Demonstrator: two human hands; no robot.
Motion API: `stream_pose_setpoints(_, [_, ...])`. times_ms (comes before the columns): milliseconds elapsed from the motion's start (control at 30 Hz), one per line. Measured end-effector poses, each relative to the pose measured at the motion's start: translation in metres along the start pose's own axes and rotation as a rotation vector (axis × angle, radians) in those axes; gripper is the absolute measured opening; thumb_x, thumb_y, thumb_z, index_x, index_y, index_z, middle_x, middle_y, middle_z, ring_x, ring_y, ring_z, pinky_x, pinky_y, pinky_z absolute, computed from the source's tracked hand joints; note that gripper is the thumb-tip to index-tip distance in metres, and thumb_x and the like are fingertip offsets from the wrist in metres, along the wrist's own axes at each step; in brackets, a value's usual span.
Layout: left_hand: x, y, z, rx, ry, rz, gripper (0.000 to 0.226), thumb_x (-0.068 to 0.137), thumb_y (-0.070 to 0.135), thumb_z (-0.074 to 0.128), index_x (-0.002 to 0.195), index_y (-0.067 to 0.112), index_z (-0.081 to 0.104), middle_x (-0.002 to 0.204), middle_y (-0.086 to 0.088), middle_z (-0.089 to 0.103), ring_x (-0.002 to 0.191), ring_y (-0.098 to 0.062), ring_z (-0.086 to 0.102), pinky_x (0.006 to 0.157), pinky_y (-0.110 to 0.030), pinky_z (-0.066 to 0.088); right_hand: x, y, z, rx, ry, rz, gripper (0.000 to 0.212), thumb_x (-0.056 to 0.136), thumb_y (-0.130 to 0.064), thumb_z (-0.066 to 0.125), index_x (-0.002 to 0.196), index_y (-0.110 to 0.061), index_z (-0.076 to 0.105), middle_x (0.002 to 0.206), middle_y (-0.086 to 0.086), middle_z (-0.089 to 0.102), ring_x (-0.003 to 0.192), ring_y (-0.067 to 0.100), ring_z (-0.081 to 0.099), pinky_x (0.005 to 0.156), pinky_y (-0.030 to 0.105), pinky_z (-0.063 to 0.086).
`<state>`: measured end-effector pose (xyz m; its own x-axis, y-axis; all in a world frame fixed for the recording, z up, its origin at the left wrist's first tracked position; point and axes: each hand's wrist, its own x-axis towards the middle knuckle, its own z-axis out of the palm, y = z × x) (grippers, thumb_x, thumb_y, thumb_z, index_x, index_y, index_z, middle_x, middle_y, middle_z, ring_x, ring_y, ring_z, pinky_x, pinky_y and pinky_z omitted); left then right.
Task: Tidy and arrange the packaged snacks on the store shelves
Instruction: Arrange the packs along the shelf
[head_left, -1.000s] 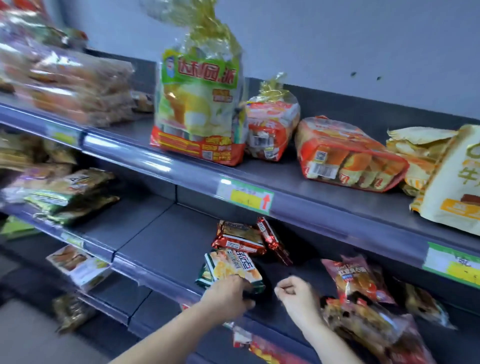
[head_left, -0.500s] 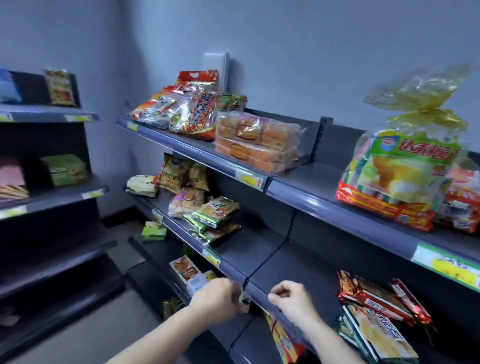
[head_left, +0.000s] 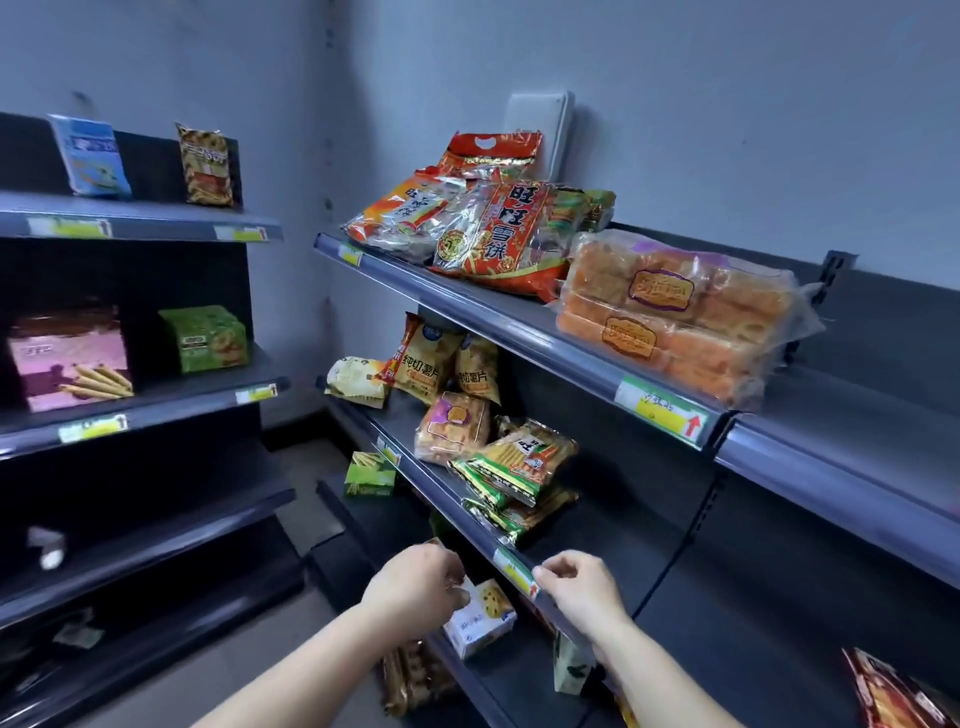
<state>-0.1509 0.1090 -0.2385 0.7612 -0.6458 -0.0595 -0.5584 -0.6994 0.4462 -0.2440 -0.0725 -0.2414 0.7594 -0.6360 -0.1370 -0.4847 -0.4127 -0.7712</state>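
My left hand (head_left: 415, 590) hovers with curled fingers over the top corner of a white cookie box (head_left: 483, 621) on a low shelf; whether it touches the box is hidden. My right hand (head_left: 579, 590) is curled at the middle shelf's front rail (head_left: 447, 501), by a price label (head_left: 514, 569), and holds nothing visible. On that shelf lie green stick-biscuit packs (head_left: 519, 462), an orange pack (head_left: 454, 426) and yellow chip bags (head_left: 426, 364). The top shelf carries a red rice-cracker bag (head_left: 498, 234) and a bread pack (head_left: 675, 317).
A second shelving unit on the left holds a blue bag (head_left: 91, 156), a yellow bag (head_left: 208, 166), a pink box (head_left: 67, 358) and a green box (head_left: 205, 338). A small green box (head_left: 370, 474) sits low in the corner. A red pack (head_left: 883, 696) lies at the bottom right.
The view has swung left along the shelves, from the section with the tall yellow-green bag to the corner section. Both hands kept the same curled pose in front of me.
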Motion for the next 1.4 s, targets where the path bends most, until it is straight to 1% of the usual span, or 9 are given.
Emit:
stream_pose_setpoints(233, [0.110, -0.041, -0.016, -0.015, -0.010, -0.015, 0.028, 0.088, 0.037, 0.060, 0.111, 0.024, 0.066, 0.113, 0.004, 0.065, 0.103, -0.016, 0.060, 0.078, -0.026, 0.048, 0.108, -0.035, 0.034, 0.069, 0.062, -0.007, 0.011, 0.086, -0.028, 0.067, 0.092, -0.021, 0.062, 0.090, -0.005, 0.064, 0.085, 0.013, 0.061, 0.074, 0.028, 0.048])
stream_pose_setpoints(433, [0.187, -0.068, -0.024, -0.007, 0.006, -0.046, 0.033, 0.089, 0.033, 0.057, 0.120, 0.022, 0.064, 0.120, 0.001, 0.064, 0.110, -0.017, 0.060, 0.090, -0.030, 0.050, 0.177, -0.066, 0.059, 0.059, 0.025, -0.011, 0.011, 0.087, -0.022, 0.067, 0.095, -0.019, 0.061, 0.095, -0.001, 0.063, 0.084, 0.013, 0.060, 0.062, 0.021, 0.045])
stream_pose_setpoints(600, [0.243, -0.096, -0.030, 0.037, 0.007, -0.102, 0.035, 0.088, 0.041, 0.057, 0.121, 0.030, 0.060, 0.121, 0.001, 0.058, 0.114, -0.020, 0.054, 0.089, -0.036, 0.049, 0.224, -0.088, 0.084, 0.010, -0.023, -0.010, 0.012, 0.087, -0.019, 0.065, 0.098, -0.017, 0.062, 0.103, 0.002, 0.064, 0.090, 0.013, 0.060, 0.069, 0.018, 0.045])
stream_pose_setpoints(800, [0.315, -0.132, -0.028, 0.025, -0.035, -0.188, 0.049, 0.087, 0.048, 0.054, 0.127, 0.021, 0.043, 0.130, -0.003, 0.047, 0.124, -0.026, 0.044, 0.093, -0.045, 0.040, 0.284, -0.114, 0.111, -0.146, -0.056, 0.077, 0.040, 0.089, -0.027, 0.064, 0.127, -0.015, 0.057, 0.127, 0.001, 0.059, 0.112, 0.017, 0.056, 0.095, 0.028, 0.043])
stream_pose_setpoints(933, [0.356, -0.152, -0.026, -0.095, -0.162, -0.213, 0.036, 0.091, 0.041, 0.050, 0.110, 0.012, 0.041, 0.121, -0.009, 0.054, 0.114, -0.030, 0.053, 0.086, -0.039, 0.046, 0.319, -0.127, 0.131, -0.115, -0.159, 0.256, 0.050, 0.095, -0.022, 0.054, 0.141, -0.010, 0.038, 0.141, 0.008, 0.045, 0.127, 0.024, 0.045, 0.103, 0.032, 0.036])
stream_pose_setpoints(1033, [0.379, -0.159, -0.025, -0.200, -0.260, -0.220, 0.018, 0.094, 0.031, 0.050, 0.088, 0.015, 0.044, 0.095, -0.003, 0.057, 0.093, -0.026, 0.058, 0.071, -0.028, 0.042, 0.339, -0.124, 0.143, -0.048, -0.170, 0.410, 0.056, 0.095, -0.023, 0.050, 0.146, -0.013, 0.029, 0.147, 0.007, 0.039, 0.131, 0.027, 0.041, 0.109, 0.040, 0.034])
stream_pose_setpoints(1200, [0.399, -0.169, -0.023, -0.410, -0.219, -0.373, 0.046, 0.087, 0.056, 0.058, 0.080, 0.011, 0.051, 0.073, -0.004, 0.059, 0.067, -0.023, 0.058, 0.054, -0.028, 0.039, 0.351, -0.125, 0.142, 0.124, -0.063, 0.550, 0.046, 0.093, -0.028, 0.058, 0.129, -0.004, 0.046, 0.112, 0.008, 0.054, 0.089, 0.021, 0.050, 0.069, 0.027, 0.040])
stream_pose_setpoints(1267, [0.405, -0.172, -0.025, -0.511, -0.179, -0.411, 0.050, 0.080, 0.058, 0.065, 0.085, 0.009, 0.054, 0.083, -0.008, 0.062, 0.075, -0.026, 0.062, 0.059, -0.031, 0.044, 0.351, -0.125, 0.140, 0.174, -0.002, 0.597, 0.041, 0.093, -0.030, 0.058, 0.124, -0.004, 0.050, 0.102, 0.008, 0.056, 0.071, 0.016, 0.048, 0.051, 0.025, 0.035])
stream_pose_setpoints(1400, [0.410, -0.171, -0.039, -0.853, -0.137, -0.494, 0.055, 0.054, 0.040, 0.084, 0.089, 0.010, 0.053, 0.095, -0.013, 0.066, 0.084, -0.029, 0.066, 0.075, -0.041, 0.056, 0.346, -0.125, 0.138, 0.224, 0.040, 0.621, 0.030, 0.092, -0.028, 0.060, 0.105, -0.002, 0.063, 0.079, 0.007, 0.061, 0.048, 0.013, 0.048, 0.041, 0.020, 0.036])
